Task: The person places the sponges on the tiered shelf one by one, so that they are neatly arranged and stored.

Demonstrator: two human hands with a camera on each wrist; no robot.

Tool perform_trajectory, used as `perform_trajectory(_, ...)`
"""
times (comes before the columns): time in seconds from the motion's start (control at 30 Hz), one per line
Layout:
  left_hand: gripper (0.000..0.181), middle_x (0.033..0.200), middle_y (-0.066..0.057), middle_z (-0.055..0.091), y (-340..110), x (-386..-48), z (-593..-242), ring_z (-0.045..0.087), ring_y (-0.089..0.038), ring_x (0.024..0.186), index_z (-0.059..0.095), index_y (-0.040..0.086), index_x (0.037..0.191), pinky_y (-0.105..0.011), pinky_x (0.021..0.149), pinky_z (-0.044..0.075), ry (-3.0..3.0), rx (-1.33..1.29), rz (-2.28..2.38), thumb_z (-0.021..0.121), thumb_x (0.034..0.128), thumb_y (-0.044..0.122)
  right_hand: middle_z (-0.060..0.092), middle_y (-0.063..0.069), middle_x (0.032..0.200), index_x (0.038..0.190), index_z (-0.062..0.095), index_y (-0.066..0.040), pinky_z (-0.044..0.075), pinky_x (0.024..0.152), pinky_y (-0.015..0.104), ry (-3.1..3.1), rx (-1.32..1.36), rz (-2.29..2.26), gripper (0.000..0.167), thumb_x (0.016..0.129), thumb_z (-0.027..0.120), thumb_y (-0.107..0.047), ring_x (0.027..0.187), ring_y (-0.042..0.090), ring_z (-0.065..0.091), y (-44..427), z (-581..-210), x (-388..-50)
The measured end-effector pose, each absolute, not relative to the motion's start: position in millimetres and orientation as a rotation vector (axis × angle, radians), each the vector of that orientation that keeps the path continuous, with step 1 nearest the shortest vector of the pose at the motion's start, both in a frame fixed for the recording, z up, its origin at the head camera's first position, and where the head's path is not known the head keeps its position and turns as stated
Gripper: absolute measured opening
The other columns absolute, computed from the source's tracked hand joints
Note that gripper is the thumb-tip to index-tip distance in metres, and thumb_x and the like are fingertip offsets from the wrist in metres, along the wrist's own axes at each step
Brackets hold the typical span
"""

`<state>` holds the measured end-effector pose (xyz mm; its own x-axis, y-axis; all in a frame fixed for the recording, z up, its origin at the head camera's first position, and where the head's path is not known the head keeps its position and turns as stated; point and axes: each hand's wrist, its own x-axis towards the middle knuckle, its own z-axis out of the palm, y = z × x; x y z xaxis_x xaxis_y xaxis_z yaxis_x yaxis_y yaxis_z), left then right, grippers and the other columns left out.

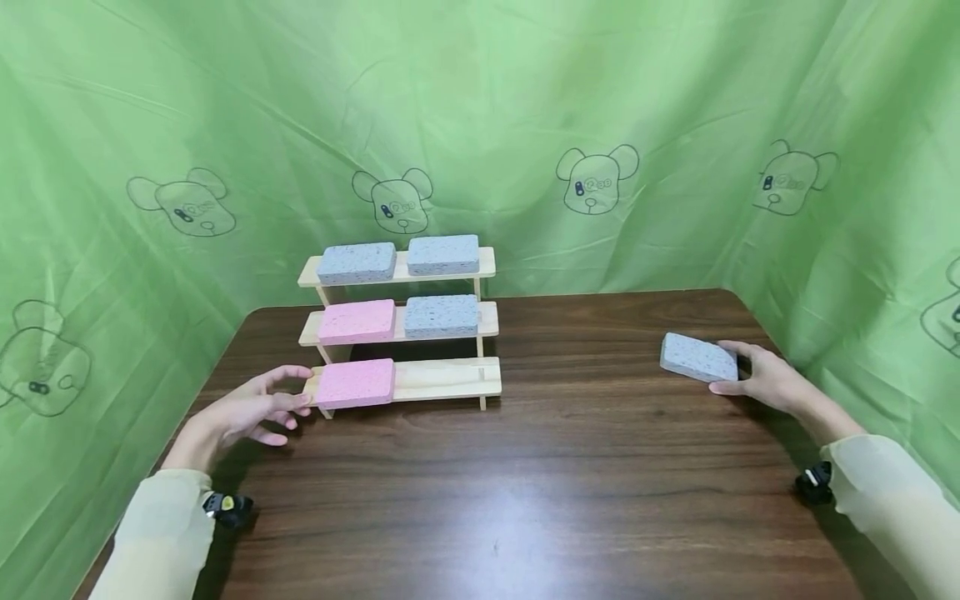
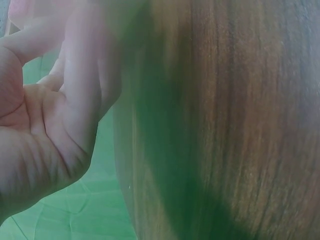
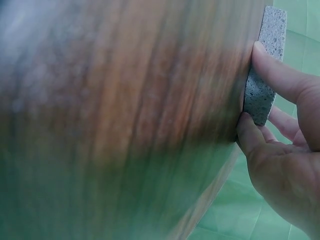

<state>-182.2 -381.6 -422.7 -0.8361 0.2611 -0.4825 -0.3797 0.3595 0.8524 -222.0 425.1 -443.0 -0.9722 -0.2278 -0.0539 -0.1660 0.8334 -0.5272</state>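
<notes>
At the right of the head view my right hand (image 1: 765,377) pinches a speckled blue sponge (image 1: 697,357) by its right end, between thumb and fingers. The right wrist view shows this sponge (image 3: 265,70) edge-on between the thumb and a fingertip. A three-tier wooden display rack (image 1: 450,379) stands left of centre. My left hand (image 1: 247,408) holds the left end of its lowest shelf, with the lower fingers spread loosely. A pink sponge (image 1: 356,383) lies on that shelf. In the left wrist view the fingertips are blurred and partly hidden.
The middle shelf bears a pink sponge (image 1: 357,322) and a blue sponge (image 1: 441,316). Two blue sponges, left (image 1: 356,262) and right (image 1: 443,254), lie on the top shelf. Green cloth (image 1: 495,125) hangs around the brown wooden table (image 1: 525,492).
</notes>
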Motion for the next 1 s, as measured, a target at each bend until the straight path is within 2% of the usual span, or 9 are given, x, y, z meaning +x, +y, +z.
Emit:
perform_trajectory(0.2,0.061,0.113,-0.015,0.062,-382,-180,-423,0.063,-0.021,0.083,0.027,0.020,0.150,-0.048,0.069,0.061,2.063,-0.089,1.510,0.064,0.1017,0.025,0.043,0.042,0.140,0.145,0.039,0.013,0.036,0.100,0.066,2.896,-0.321,-0.811,0.093,0.082,0.087,-0.033,0.128,0.055,0.040,424,-442,-221)
perform_trajectory(0.63,0.054,0.110,-0.012,0.063,-382,-183,-421,0.064,-0.020,0.082,0.033,0.023,0.146,-0.045,0.067,0.062,2.053,-0.059,1.528,0.064,0.1018,0.023,0.050,0.040,0.135,0.144,0.041,0.014,0.039,0.097,0.064,2.912,-0.342,-0.788,0.093,0.080,0.089,-0.033,0.122,0.051,0.048,427,-440,-224)
perform_trajectory(0.73,0.056,0.110,-0.013,0.064,-381,-183,-419,0.064,-0.020,0.082,0.031,0.021,0.147,-0.045,0.067,0.061,2.055,-0.058,1.524,0.064,0.1020,0.022,0.050,0.038,0.137,0.144,0.042,0.013,0.040,0.099,0.059,2.886,-0.358,-0.762,0.094,0.079,0.089,-0.035,0.125,0.048,0.047,423,-433,-227)
perform_trajectory(0.87,0.057,0.110,-0.013,0.064,-381,-182,-419,0.063,-0.020,0.082,0.031,0.021,0.148,-0.046,0.068,0.061,2.042,-0.077,1.521,0.064,0.1019,0.022,0.058,0.032,0.132,0.145,0.042,0.013,0.047,0.096,0.041,2.834,-0.412,-0.770,0.094,0.079,0.089,-0.035,0.118,0.039,0.054,411,-416,-228)
perform_trajectory(0.97,0.056,0.110,-0.012,0.064,-380,-183,-419,0.063,-0.020,0.082,0.031,0.022,0.147,-0.046,0.068,0.061,2.043,-0.089,1.517,0.064,0.1017,0.023,0.061,0.027,0.131,0.146,0.043,0.010,0.047,0.094,0.038,2.822,-0.461,-0.766,0.092,0.080,0.088,-0.036,0.115,0.033,0.056,398,-399,-227)
perform_trajectory(1.0,0.056,0.111,-0.013,0.063,-380,-183,-419,0.063,-0.020,0.082,0.031,0.021,0.147,-0.046,0.067,0.061,2.045,-0.084,1.517,0.064,0.1019,0.023,0.060,0.026,0.133,0.147,0.043,0.009,0.046,0.096,0.040,2.821,-0.481,-0.761,0.092,0.080,0.088,-0.037,0.117,0.033,0.055,393,-393,-227)
